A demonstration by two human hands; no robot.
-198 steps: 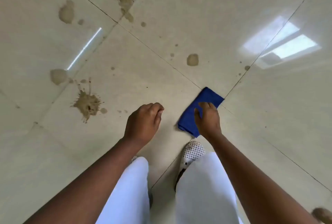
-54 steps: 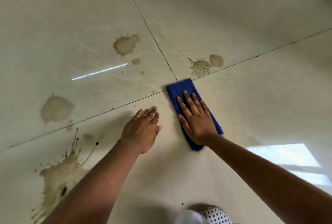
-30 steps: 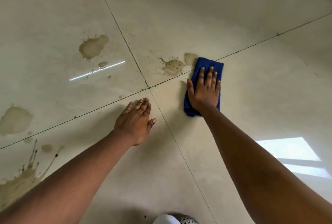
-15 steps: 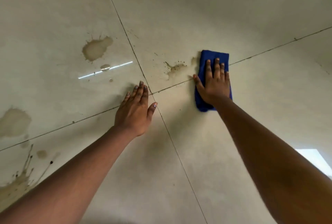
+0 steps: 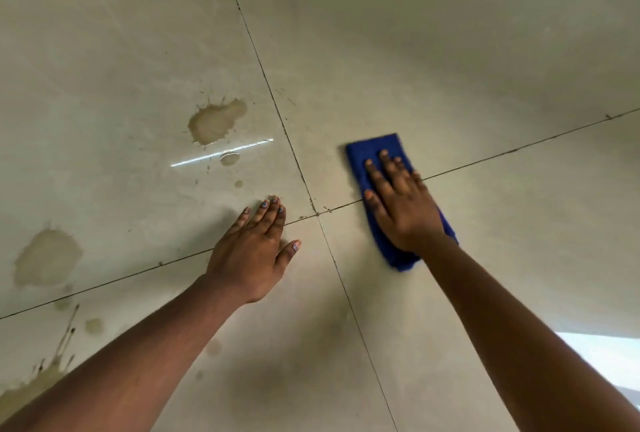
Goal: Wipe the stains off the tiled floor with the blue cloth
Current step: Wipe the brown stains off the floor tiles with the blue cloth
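The folded blue cloth [image 5: 373, 152] lies flat on the beige tiled floor [image 5: 450, 68], across a grout line just right of where four tiles meet. My right hand [image 5: 401, 205] presses down on it with fingers spread, covering its middle. My left hand [image 5: 252, 251] rests palm-down on the bare floor to the left of the cloth, holding nothing. A brown splash stain [image 5: 216, 122] sits on the tile beyond my left hand, with a small drop [image 5: 229, 158] below it. Another blot [image 5: 46, 257] and a large splatter [image 5: 31, 386] lie at the far left.
Dark grout lines cross at a junction [image 5: 317, 214] between my hands. A bright patch of reflected window light [image 5: 609, 359] shows at the lower right. Small brown specks dot the tile around the drop.
My right hand has slid the cloth left and back towards me over the splatter by the grout line, which no longer shows. My left hand stays planted on the floor.
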